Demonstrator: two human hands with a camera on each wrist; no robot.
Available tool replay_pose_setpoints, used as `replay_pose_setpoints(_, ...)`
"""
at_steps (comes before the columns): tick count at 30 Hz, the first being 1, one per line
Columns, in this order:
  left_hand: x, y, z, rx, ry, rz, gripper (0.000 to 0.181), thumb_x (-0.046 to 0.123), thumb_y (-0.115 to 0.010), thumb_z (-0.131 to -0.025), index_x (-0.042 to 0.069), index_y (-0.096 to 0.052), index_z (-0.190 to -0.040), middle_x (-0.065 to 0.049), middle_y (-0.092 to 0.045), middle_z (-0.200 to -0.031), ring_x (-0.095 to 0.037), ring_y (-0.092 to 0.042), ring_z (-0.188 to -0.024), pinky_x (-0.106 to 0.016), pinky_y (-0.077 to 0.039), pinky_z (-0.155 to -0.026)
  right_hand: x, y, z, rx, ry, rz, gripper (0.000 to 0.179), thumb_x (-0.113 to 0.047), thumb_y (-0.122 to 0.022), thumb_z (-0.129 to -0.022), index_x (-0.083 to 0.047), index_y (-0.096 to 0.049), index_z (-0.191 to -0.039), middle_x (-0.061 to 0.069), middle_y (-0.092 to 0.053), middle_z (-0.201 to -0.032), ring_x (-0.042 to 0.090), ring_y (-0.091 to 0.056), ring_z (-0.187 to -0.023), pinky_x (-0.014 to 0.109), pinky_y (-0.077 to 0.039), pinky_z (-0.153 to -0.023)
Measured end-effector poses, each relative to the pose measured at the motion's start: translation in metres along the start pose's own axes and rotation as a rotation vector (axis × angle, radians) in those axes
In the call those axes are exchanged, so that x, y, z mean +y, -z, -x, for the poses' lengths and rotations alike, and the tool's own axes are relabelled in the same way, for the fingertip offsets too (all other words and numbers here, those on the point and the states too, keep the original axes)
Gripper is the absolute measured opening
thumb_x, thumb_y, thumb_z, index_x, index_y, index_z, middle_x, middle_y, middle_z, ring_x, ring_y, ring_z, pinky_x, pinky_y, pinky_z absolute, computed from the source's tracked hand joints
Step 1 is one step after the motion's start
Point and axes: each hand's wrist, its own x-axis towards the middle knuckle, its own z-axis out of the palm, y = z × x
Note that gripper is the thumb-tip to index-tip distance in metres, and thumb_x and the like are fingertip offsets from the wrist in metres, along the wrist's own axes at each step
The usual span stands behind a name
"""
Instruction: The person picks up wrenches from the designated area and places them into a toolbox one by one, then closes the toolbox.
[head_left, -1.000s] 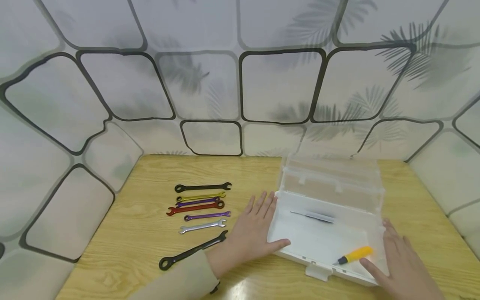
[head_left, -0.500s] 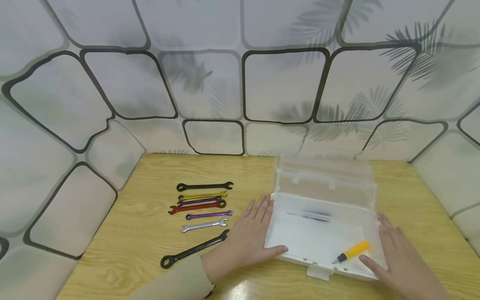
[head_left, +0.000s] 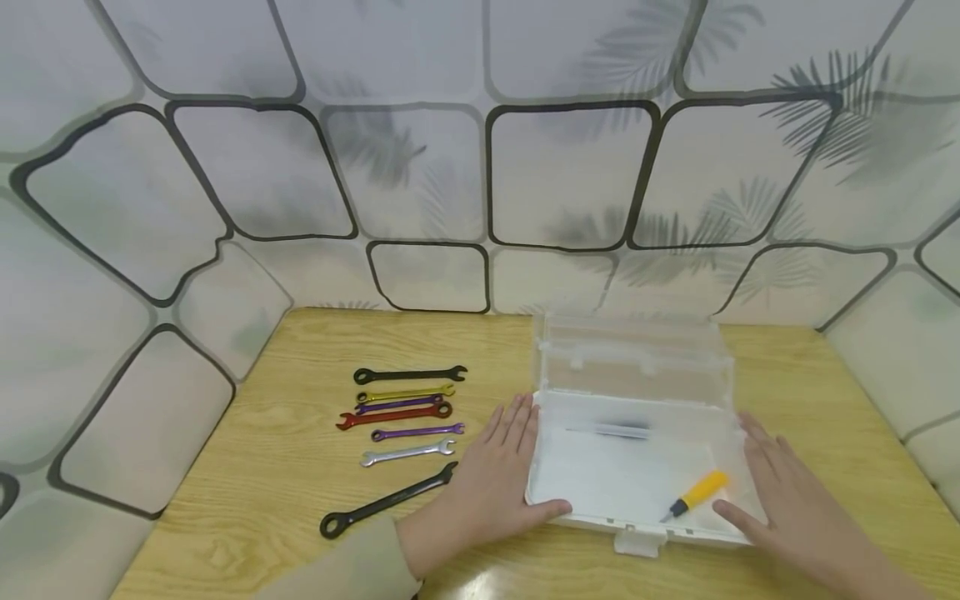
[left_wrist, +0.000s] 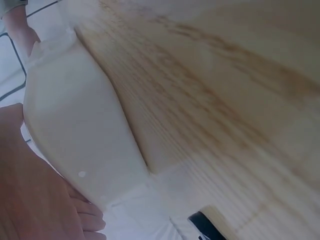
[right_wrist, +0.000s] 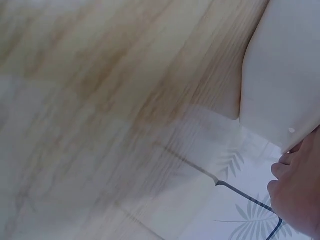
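A white plastic case (head_left: 592, 479) lies on the table with its clear lid (head_left: 637, 375) raised at the back. My left hand (head_left: 498, 479) rests against the case's left side, fingers straight, thumb along the front left corner. On the right side my right hand (head_left: 787, 500) touches the wall, fingers extended and thumb over the front right corner. Inside lie a yellow-handled tool (head_left: 703, 490) with a black collar and pointed metal tip, and a slim pale strip (head_left: 618, 430) too small to identify. Both wrist views show straight-walled case sides (left_wrist: 75, 115) beside the fingers.
Left of the case lie several wrenches: a black one (head_left: 411, 374), a yellow one (head_left: 405, 393), a red one (head_left: 397, 415), purple ones, a silver one (head_left: 408, 452) and a larger black one (head_left: 390, 501) near my left forearm. A patterned wall (head_left: 420, 275) closes the table's back.
The case has shifted left and turned slightly to sit squarer, with both hands moving along with it. The tools inside moved with the case; the wrenches stay put.
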Motion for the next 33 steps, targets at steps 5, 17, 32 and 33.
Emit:
replay_pose_setpoints(5, 0.000, -0.001, 0.001, 0.005, -0.001, -0.008, 0.116, 0.088, -0.037, -0.095, -0.002, -0.021, -0.167, -0.021, -0.018, -0.177, -0.032, -0.016, -0.166, -0.044, -0.022, -0.135, 0.003, 0.001, -0.003, -0.046, -0.015, 0.016, 0.104, -0.048, -0.070, -0.100, 0.016, -0.017, -0.162, 0.015, 0.008, -0.179, -0.005, 0.026, -0.155, 0.012, 0.022, -0.123)
replay_pose_setpoints(17, -0.003, 0.003, 0.002, -0.016, 0.011, -0.022, 0.117, 0.088, -0.037, -0.095, -0.001, -0.020, -0.168, -0.021, -0.015, -0.177, -0.032, -0.017, -0.166, -0.042, -0.021, -0.135, 0.004, 0.003, -0.010, -0.066, -0.007, 0.024, 0.105, -0.049, -0.070, -0.099, 0.015, -0.016, -0.163, 0.011, 0.011, -0.180, -0.005, 0.027, -0.156, 0.010, 0.023, -0.122)
replay_pose_setpoints(32, -0.013, 0.006, 0.006, -0.010, -0.046, 0.036, 0.107, 0.081, -0.043, -0.099, 0.001, -0.023, -0.168, -0.020, -0.016, -0.177, -0.033, -0.018, -0.166, -0.045, -0.022, -0.134, 0.002, 0.003, -0.011, -0.063, -0.001, 0.050, 0.104, -0.051, -0.068, -0.100, 0.016, -0.016, -0.162, 0.012, 0.011, -0.179, -0.005, 0.028, -0.155, 0.012, 0.023, -0.123)
replay_pose_setpoints(33, -0.014, 0.006, 0.006, -0.010, -0.052, 0.035, 0.106, 0.080, -0.042, -0.099, 0.001, -0.024, -0.167, -0.020, -0.016, -0.177, -0.033, -0.019, -0.165, -0.045, -0.022, -0.134, 0.002, 0.003, -0.011, -0.060, 0.001, 0.049, 0.104, -0.050, -0.068, -0.100, 0.016, -0.016, -0.162, 0.014, 0.010, -0.179, -0.005, 0.028, -0.155, 0.012, 0.023, -0.123)
